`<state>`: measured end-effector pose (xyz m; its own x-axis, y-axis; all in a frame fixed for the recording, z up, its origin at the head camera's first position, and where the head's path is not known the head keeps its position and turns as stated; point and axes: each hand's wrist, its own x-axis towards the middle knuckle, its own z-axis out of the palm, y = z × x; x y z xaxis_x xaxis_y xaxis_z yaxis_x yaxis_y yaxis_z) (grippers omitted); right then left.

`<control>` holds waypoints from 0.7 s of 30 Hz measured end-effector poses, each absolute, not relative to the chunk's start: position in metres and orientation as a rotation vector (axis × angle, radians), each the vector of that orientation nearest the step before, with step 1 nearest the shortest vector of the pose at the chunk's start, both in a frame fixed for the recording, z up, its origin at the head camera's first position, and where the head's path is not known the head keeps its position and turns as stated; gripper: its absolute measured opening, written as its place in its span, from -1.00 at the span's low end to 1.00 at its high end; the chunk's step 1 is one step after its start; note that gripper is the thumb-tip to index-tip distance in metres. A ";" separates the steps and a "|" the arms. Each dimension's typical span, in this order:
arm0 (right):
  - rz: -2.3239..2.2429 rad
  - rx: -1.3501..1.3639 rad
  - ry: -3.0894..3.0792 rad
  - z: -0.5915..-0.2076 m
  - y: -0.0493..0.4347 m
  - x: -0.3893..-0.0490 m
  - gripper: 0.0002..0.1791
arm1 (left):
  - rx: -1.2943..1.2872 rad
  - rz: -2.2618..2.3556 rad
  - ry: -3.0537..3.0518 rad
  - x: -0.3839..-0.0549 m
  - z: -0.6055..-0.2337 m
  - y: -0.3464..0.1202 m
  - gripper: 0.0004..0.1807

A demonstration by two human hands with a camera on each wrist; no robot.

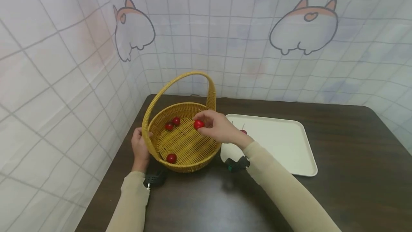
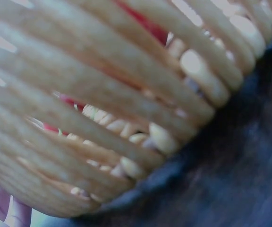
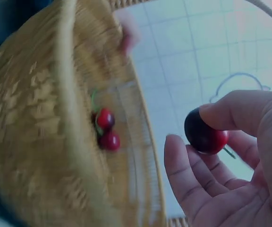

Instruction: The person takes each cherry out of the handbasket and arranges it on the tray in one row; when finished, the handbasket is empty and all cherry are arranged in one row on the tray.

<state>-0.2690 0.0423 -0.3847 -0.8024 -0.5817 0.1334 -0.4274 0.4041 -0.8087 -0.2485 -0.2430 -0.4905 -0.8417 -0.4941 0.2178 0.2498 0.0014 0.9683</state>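
A yellow woven basket [image 1: 190, 168] with a tall arched handle stands on the table. My left hand [image 1: 140, 150] grips its left side near the foot of the handle, thumb at the rim. Over the basket, my right hand [image 1: 219, 127] pinches a red cherry [image 1: 198, 124] between thumb and fingers; the right wrist view shows this dark-red cherry [image 3: 206, 133] with a short green stem. Inside the basket, two cherries [image 1: 176, 121] lie together toward the back left, and another cherry [image 1: 171, 158] is by the front wall. The left wrist view is mostly filled by blurred basket weave [image 2: 103, 94].
To the right of the basket lies a white rectangular tray [image 1: 286, 146]. On it, a cherry [image 1: 243, 131] shows partly behind my right wrist. The dark wooden table [image 1: 354, 160] borders a grid-patterned cloth wall [image 1: 244, 46] at the back and left.
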 end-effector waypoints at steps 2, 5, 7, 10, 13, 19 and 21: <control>-1.365 -0.909 2.492 -0.386 0.057 -0.268 -0.63 | 0.257 -1.882 -1.776 -0.248 -0.491 -0.243 -0.82; -1.398 -0.886 2.500 -0.391 0.078 -0.266 -0.62 | 0.258 -1.889 -1.770 -0.247 -0.491 -0.242 -0.81; -1.429 -0.823 2.511 -0.395 0.092 -0.266 -0.62 | 0.254 -1.905 -1.766 -0.247 -0.491 -0.242 -0.81; -1.470 -0.720 2.540 -0.404 0.112 -0.265 -0.62 | 0.253 -1.922 -1.765 -0.248 -0.490 -0.241 -0.81; -1.486 -0.629 2.582 -0.409 0.129 -0.262 -0.63 | 0.262 -1.924 -1.768 -0.248 -0.489 -0.241 -0.84; -1.408 -0.505 2.695 -0.433 0.163 -0.267 -0.59 | 0.263 -1.928 -1.755 -0.248 -0.489 -0.239 -0.83; -1.383 -0.461 2.719 -0.438 0.172 -0.267 -0.57 | 0.263 -1.927 -1.755 -0.248 -0.489 -0.239 -0.81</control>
